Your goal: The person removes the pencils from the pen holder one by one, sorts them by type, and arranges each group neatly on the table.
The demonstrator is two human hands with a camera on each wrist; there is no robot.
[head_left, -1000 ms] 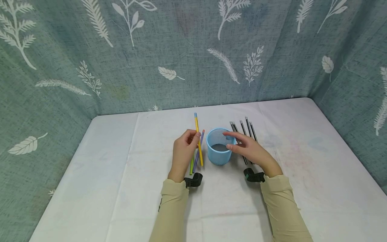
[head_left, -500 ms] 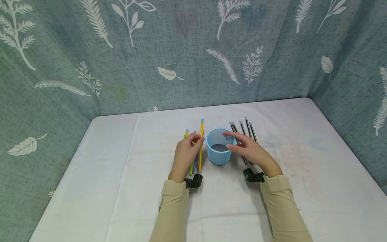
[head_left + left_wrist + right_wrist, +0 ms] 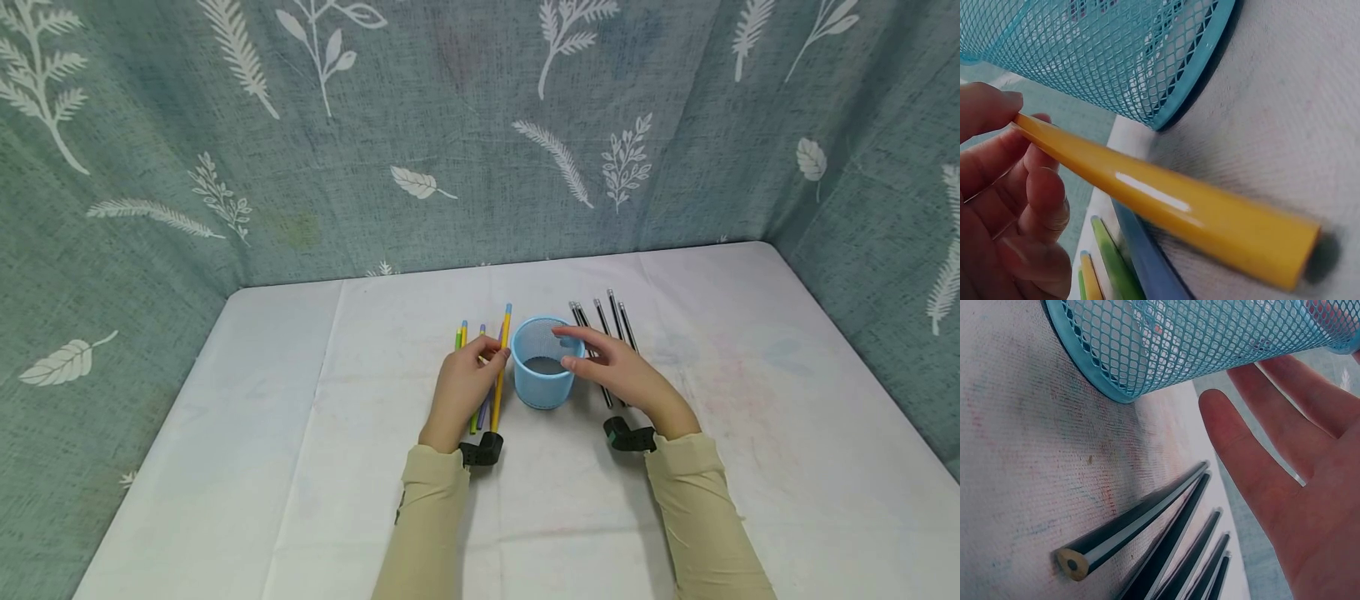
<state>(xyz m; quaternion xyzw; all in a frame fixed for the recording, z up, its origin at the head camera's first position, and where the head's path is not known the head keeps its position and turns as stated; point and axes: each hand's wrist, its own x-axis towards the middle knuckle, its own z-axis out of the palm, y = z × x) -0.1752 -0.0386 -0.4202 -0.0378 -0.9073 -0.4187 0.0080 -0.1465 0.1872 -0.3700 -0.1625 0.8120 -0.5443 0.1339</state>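
Note:
My left hand (image 3: 467, 385) pinches a yellow pencil (image 3: 506, 332) with a blue end between thumb and fingertips. The pencil tilts beside the left side of a light blue mesh pencil cup (image 3: 542, 390). In the left wrist view its flat yellow end (image 3: 1272, 247) points toward the camera, above the cloth. My right hand (image 3: 628, 379) holds the cup at its right rim, the thumb in front and the index finger over the rim. The other fingers (image 3: 1235, 444) extend along the cup's outside in the right wrist view. The cup stands upright, with its bottom showing inside.
Left of the cup, partly under my left hand, lie a purple pencil (image 3: 1150, 256), a green pencil (image 3: 1113, 256) and other coloured ones. Several black pencils (image 3: 1132, 519) with silver stripes lie to the right. A leaf-patterned curtain (image 3: 465, 125) surrounds the white-covered table (image 3: 360, 500).
My left hand has drawn the yellow pencil slightly right and toward me, closer to the cup, and its tilt has changed. Coloured pencils behind the hand now show. My right hand stays at the cup.

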